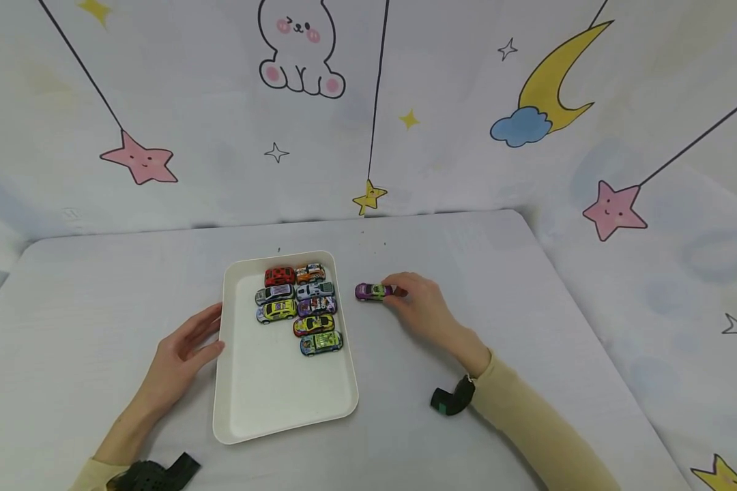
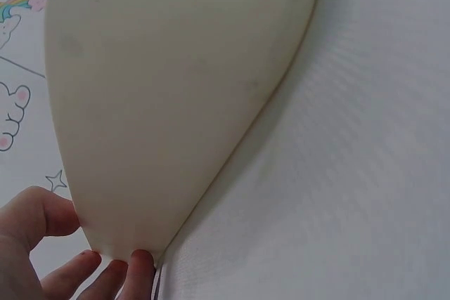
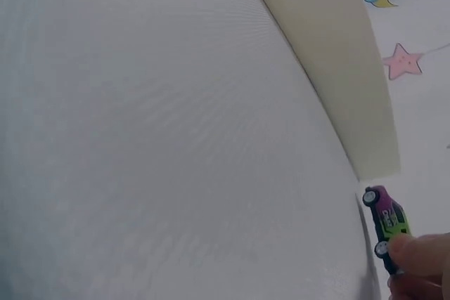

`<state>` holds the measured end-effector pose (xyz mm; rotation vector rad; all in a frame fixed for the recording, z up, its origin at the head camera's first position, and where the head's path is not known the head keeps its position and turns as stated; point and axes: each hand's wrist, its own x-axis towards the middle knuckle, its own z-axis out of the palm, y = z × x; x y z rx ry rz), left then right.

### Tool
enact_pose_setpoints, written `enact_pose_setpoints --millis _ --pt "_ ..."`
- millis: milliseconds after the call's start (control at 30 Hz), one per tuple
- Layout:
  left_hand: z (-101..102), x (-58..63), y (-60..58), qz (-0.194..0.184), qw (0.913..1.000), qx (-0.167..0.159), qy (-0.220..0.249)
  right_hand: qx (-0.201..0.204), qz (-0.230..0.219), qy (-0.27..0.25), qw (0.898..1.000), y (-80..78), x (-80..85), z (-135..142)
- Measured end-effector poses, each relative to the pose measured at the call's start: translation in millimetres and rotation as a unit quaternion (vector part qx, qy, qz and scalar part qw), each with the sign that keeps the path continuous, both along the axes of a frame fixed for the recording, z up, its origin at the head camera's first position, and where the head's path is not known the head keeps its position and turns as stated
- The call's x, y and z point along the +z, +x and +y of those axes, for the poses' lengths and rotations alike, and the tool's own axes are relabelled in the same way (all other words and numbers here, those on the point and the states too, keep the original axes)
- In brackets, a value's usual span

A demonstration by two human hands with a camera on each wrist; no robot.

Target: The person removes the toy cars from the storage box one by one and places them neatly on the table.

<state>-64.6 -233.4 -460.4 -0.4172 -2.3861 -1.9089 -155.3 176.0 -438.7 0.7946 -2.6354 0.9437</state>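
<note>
Between thumb and fingers, my right hand (image 1: 424,310) pinches a purple and green toy car (image 1: 373,292) just right of the white tray (image 1: 264,389). The same toy car (image 3: 388,219) shows in the right wrist view, its rear part covered by the fingertips. My left hand (image 1: 181,354) rests against the tray's left side, thumb and fingers spread along the outer wall. Inside the tray, several toy cars sit in two columns toward the upper right, among them a red car (image 1: 279,276), a yellow car (image 1: 277,311) and a green car (image 1: 321,343).
A white cloth covers the table (image 1: 479,252). Behind it hangs a cloth backdrop (image 1: 454,164) printed with stars, a moon and a bear. Small dark specks lie on the table beyond the tray. Each wrist wears a dark camera mount (image 1: 453,397).
</note>
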Motion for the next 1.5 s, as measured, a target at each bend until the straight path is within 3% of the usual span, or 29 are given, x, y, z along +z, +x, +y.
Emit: enact_pose_setpoints --millis 233,600,833,1167,1500 --pt "-0.5 -1.7 -1.3 0.0 0.9999 -0.005 0.01 -0.024 -0.012 -0.015 1.0 -6.9 -9.4 5.7" --pt "-1.6 -4.6 -2.8 -0.004 1.0 -0.006 0.0 -0.039 0.051 -0.066 0.996 -16.6 -29.9 11.4" --pt "-2.1 -6.2 -2.0 -0.015 0.9999 -0.002 -0.005 -0.044 0.052 -0.06 0.996 -16.9 -31.3 12.2" --pt "-1.4 -3.3 -1.6 -0.002 1.0 -0.008 0.003 -0.043 0.096 -0.059 0.993 -20.8 -36.1 12.8" --pt "-1.5 -4.1 -2.0 0.0 1.0 -0.004 0.003 -0.06 0.077 -0.053 0.994 -23.6 -36.6 12.2"
